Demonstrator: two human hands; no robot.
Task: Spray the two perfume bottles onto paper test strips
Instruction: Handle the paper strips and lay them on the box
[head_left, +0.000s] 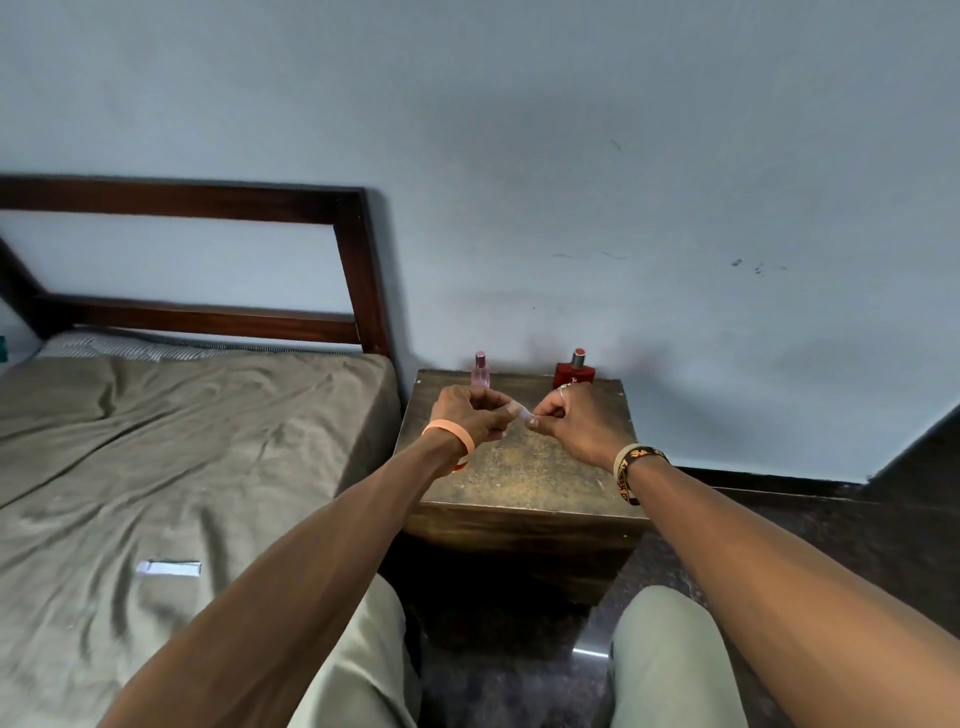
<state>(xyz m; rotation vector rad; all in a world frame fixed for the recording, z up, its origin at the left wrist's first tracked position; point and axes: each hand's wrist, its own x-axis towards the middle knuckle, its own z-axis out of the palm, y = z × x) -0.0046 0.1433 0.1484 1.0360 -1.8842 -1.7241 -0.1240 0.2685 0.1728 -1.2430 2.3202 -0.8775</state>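
left hand (470, 415) + right hand (576, 423) pinch white paper strip (523, 414); glass bottles upright

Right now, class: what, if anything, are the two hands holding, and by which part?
Both hands pinch one small paper strip between them: the left hand holds its left end, the right hand its right end. Both perfume bottles stand untouched.

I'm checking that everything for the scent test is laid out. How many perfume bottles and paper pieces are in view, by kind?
Perfume bottles: 2, the pink bottle and the red bottle, both standing at the back of the bedside table.
Paper pieces: 2, the small strip pinched between the left hand and right hand, and the paper on the bed.
Total: 4
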